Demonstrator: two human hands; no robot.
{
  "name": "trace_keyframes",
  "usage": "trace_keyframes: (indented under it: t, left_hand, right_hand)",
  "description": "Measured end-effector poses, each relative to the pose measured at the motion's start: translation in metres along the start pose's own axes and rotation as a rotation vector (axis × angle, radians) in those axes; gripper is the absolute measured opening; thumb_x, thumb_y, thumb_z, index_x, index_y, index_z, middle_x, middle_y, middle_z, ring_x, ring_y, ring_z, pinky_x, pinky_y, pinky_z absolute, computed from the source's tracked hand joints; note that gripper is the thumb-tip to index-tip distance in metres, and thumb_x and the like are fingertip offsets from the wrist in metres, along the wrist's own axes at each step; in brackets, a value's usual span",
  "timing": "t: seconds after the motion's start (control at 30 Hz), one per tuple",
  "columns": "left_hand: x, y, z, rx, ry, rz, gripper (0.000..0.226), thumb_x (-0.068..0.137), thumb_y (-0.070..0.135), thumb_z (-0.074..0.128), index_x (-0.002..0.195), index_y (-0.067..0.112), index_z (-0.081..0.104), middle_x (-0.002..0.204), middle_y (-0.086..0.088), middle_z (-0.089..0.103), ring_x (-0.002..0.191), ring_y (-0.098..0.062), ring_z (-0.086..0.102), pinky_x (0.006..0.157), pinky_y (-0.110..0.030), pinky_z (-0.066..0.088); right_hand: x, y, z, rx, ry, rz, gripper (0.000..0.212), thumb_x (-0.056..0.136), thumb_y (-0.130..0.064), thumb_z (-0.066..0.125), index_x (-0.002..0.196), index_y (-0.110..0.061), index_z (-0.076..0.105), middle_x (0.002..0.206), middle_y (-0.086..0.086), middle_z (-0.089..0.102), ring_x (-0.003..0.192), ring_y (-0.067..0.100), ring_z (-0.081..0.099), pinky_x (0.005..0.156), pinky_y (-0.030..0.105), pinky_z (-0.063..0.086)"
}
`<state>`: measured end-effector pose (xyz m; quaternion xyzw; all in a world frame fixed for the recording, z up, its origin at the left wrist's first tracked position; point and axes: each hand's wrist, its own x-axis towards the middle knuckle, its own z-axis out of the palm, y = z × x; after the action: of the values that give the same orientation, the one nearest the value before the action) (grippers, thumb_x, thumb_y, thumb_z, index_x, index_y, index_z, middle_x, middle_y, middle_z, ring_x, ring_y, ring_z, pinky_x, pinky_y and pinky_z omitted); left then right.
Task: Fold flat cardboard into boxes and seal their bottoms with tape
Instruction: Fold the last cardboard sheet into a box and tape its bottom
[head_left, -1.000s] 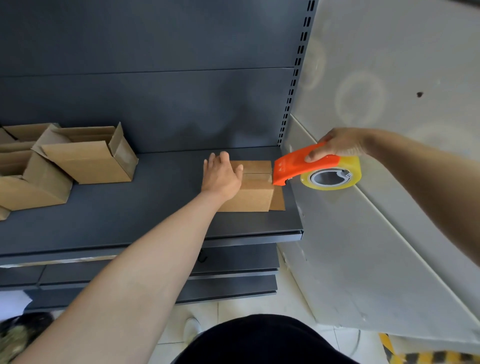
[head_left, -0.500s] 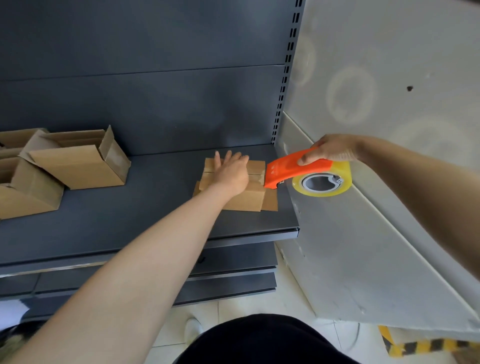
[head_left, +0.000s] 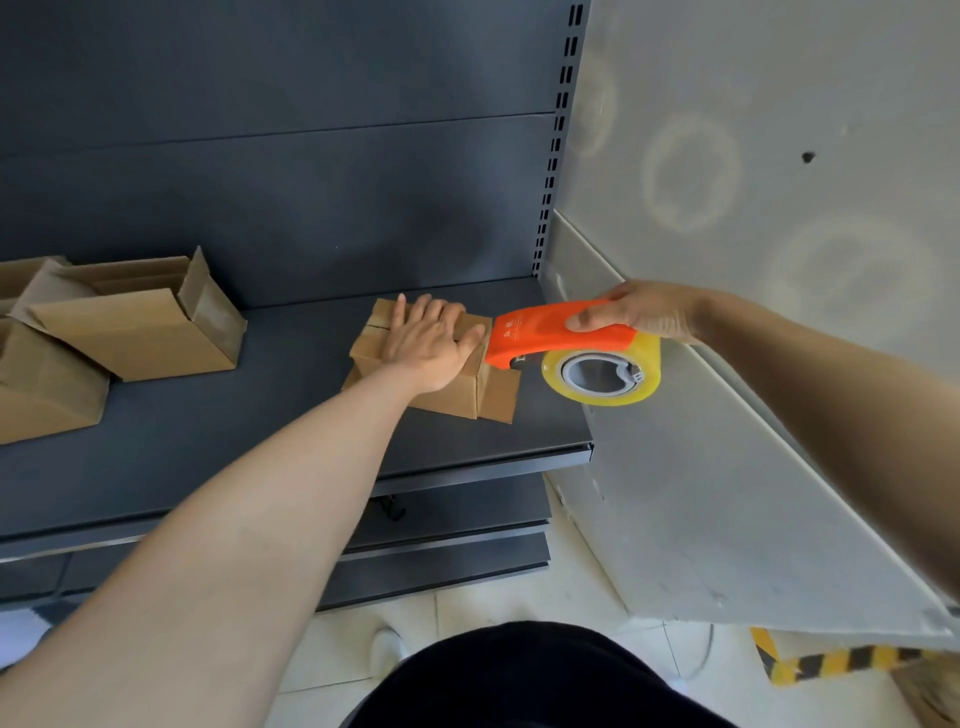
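Observation:
A small brown cardboard box (head_left: 453, 396) stands on the dark shelf (head_left: 270, 415) with its folded flaps facing up. My left hand (head_left: 427, 344) lies flat on top of it, fingers straight, pressing the flaps down. My right hand (head_left: 641, 316) grips the orange tape dispenser (head_left: 550, 335) by its handle. A yellowish clear tape roll (head_left: 602, 371) hangs under the handle. The dispenser's front edge meets the box's right top edge, beside my left thumb. The flap seam is mostly hidden under my left hand.
Several folded open boxes (head_left: 140, 327) lie on the shelf's left end. A perforated upright (head_left: 553, 156) and a grey side panel (head_left: 727, 467) bound the shelf on the right. Lower shelves (head_left: 457, 545) and a tiled floor (head_left: 519, 613) sit below.
The box has turned slightly under my left hand, which has spread flatter over the flaps. The dispenser's front has come in against the box's right top edge.

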<state>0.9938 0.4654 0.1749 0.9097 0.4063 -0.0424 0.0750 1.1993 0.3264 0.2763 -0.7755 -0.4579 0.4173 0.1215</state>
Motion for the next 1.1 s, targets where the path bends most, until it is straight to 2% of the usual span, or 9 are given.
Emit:
trace_keyframes:
  t: [0.07,0.13,0.23,0.37,0.63,0.83,0.97,1.1]
  left_hand:
    - [0.000,-0.001,-0.001,-0.006,-0.003,0.002,0.060,0.098,0.053,0.014,0.144,0.019,0.032,0.153,-0.005,0.030,0.146,-0.023,0.011,0.119,-0.046,-0.006]
    - [-0.001,-0.005,-0.001,-0.009,-0.003,0.001,0.058,0.098,0.053,0.014,0.142,0.019,0.033,0.152,-0.004,0.030,0.147,-0.022,0.010,0.118,-0.046,-0.007]
    - [0.000,-0.007,-0.002,-0.001,-0.017,-0.001,0.060,0.098,0.053,0.012,0.143,0.020,0.031,0.154,-0.003,0.028,0.147,-0.021,0.007,0.118,-0.045,-0.008]
    - [0.001,-0.008,-0.001,0.008,-0.030,0.002,0.063,0.097,0.055,0.009,0.148,0.022,0.025,0.156,0.001,0.022,0.148,-0.019,0.000,0.118,-0.045,-0.011]
    - [0.003,-0.010,0.001,0.008,-0.036,0.007,0.064,0.097,0.057,0.008,0.150,0.024,0.019,0.158,0.003,0.018,0.148,-0.018,-0.003,0.118,-0.045,-0.010]
    - [0.004,-0.009,0.002,0.007,-0.033,0.009,0.064,0.097,0.057,0.011,0.150,0.023,0.020,0.158,0.003,0.019,0.148,-0.019,-0.002,0.118,-0.046,-0.008]
    - [0.004,-0.010,0.002,-0.004,-0.031,-0.010,0.065,0.096,0.058,0.013,0.150,0.022,0.021,0.158,0.002,0.019,0.148,-0.020,-0.001,0.118,-0.047,-0.007]
    - [0.003,-0.010,0.001,-0.015,-0.038,-0.001,0.068,0.096,0.059,0.011,0.151,0.020,0.019,0.158,0.002,0.018,0.148,-0.020,-0.002,0.118,-0.047,-0.007]
  right_hand:
    - [-0.003,0.005,-0.002,0.005,-0.017,-0.004,0.059,0.068,-0.061,0.070,0.107,-0.016,0.069,0.099,0.005,0.073,0.091,0.024,0.069,0.097,0.043,0.049]
    - [-0.007,0.012,-0.005,-0.019,-0.024,0.014,0.051,0.075,-0.056,0.066,0.106,-0.015,0.070,0.098,0.006,0.074,0.091,0.026,0.070,0.097,0.043,0.050]
    - [-0.018,0.022,-0.015,-0.068,0.007,0.052,0.058,0.064,-0.064,0.069,0.100,-0.019,0.071,0.095,0.003,0.074,0.090,0.025,0.069,0.095,0.041,0.049]
    - [-0.022,0.021,-0.018,-0.170,0.044,0.097,0.041,0.078,-0.055,0.066,0.099,-0.019,0.070,0.096,0.003,0.071,0.091,0.023,0.066,0.094,0.038,0.047]
    - [0.012,-0.008,0.016,-0.358,0.057,0.135,0.051,0.077,-0.058,0.066,0.101,-0.013,0.065,0.099,0.007,0.064,0.091,0.027,0.059,0.079,0.033,0.044]
    - [0.036,-0.037,0.040,-0.416,0.070,0.111,0.052,0.073,-0.061,0.067,0.092,-0.014,0.057,0.091,0.006,0.059,0.085,0.028,0.057,0.071,0.033,0.042]
    - [0.041,-0.058,0.049,-0.450,0.106,0.106,0.046,0.073,-0.058,0.067,0.071,-0.016,0.050,0.075,0.003,0.053,0.070,0.022,0.053,0.065,0.032,0.042]
    - [0.037,-0.084,0.054,-0.592,0.216,0.079,0.038,0.074,-0.049,0.068,0.072,-0.015,0.054,0.071,0.002,0.053,0.066,0.019,0.053,0.058,0.028,0.040]
